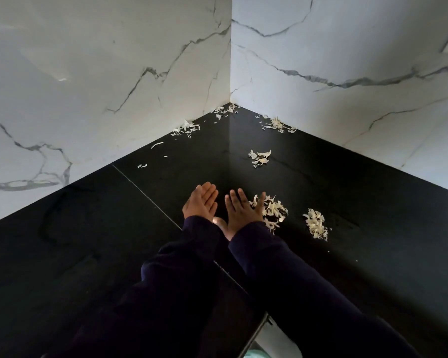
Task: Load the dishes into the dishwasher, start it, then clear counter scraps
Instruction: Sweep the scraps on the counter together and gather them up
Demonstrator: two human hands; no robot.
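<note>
Head view: scraps [271, 210] are pale, thin, papery flakes in small piles on black counter [88, 241]. Nearest pile lies just beside right hand [242, 211], at its fingertips; 2nd pile [316, 224] further right, others [259, 157] toward wall corner. Right hand flat, fingers straight, palm down, holds nothing. Left hand [201, 202] cupped palm up, fingers relaxed, empty, just left of right.

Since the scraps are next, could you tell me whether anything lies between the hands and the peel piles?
Nothing visible does. The right hand already touches the nearest scrap pile; only bare black counter separates the open left hand from it.
</note>
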